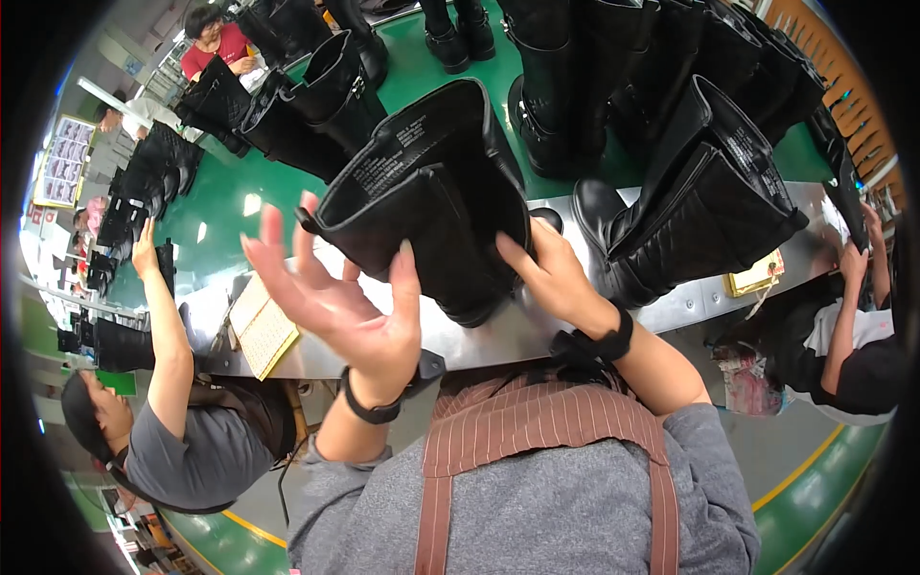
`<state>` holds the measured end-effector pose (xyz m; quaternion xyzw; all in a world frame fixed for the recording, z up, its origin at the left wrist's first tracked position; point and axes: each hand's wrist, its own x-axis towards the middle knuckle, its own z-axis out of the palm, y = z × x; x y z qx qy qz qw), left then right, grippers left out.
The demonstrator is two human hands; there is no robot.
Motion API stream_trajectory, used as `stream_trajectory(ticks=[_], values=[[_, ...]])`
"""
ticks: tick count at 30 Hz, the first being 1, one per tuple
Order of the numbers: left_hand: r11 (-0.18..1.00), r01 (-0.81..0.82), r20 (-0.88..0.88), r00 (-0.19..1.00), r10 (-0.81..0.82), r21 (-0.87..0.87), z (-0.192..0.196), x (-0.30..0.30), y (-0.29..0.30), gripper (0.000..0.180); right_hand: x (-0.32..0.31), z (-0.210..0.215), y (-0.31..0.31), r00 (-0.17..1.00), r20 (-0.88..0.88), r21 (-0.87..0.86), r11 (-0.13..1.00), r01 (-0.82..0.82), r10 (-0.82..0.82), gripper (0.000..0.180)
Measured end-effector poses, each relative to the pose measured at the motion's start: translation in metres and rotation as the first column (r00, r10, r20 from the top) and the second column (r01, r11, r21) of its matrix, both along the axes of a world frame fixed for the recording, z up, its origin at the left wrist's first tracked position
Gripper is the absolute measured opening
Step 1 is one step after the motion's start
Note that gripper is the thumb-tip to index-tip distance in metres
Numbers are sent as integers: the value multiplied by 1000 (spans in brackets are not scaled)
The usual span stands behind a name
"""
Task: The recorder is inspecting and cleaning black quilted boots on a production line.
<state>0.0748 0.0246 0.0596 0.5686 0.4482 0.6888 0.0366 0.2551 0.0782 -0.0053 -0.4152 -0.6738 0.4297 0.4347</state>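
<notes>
A tall black boot (431, 216) stands in front of me, tilted, its wide shaft opening facing up and showing printed lining. My right hand (559, 275) grips the right side of its shaft, thumb on the near face and fingers behind, partly hidden. Beside the boot's left side my left hand (340, 302) is spread, palm turned up, with the thumb tip at the leather. Another black boot (685, 211), with an unzipped-looking side and quilted panels, leans on the metal edge to my right.
Many black boots (575, 86) stand on the green tabletop (216, 201) beyond. A metal strip (661, 311) runs along the near edge. A yellow-edged paper pad (261, 326) lies left, yellow papers (757, 276) right. Co-workers sit on both sides; one in red (222, 53) is across.
</notes>
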Motion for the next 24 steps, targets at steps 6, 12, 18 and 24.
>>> stream_trajectory(ticks=[6,12,18,24], values=[[706,249,21,949,-315,-663,-103,-16,-17,74,38,-41,-28,969,206,-405,913,-44,138,36],[493,528,414,849,-328,-691,-144,-14,-17,46,16,-86,-22,970,21,-539,820,-192,240,29],[538,430,304,901,-311,-725,-146,-10,-18,41,7,-84,-21,940,-264,-740,580,-340,214,34],[524,414,307,909,-283,-745,-140,-2,-15,35,10,-26,-23,875,-410,-574,673,-466,257,37]])
